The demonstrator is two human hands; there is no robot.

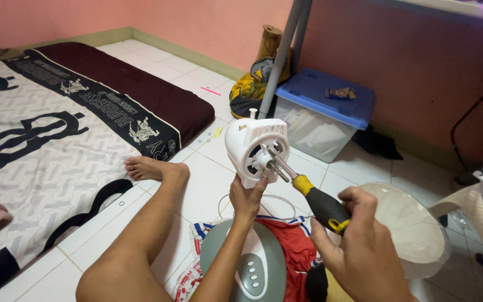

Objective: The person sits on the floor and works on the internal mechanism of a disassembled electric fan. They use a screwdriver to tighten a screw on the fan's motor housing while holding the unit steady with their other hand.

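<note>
white tiled floor (208, 184) carries a patterned mattress (40, 145), blue-lidded storage box (322, 114) and grey fan base (252, 268).

Left hand (246, 197) is raised upright from a straight forearm, fingers curled in a grip. Right hand (359, 246) sits lower, wrist bent, fingers closed in a fist, knuckles toward the camera

Small dark label (340, 93), perhaps a sticker, on blue-lidded storage box (314, 131).
</note>
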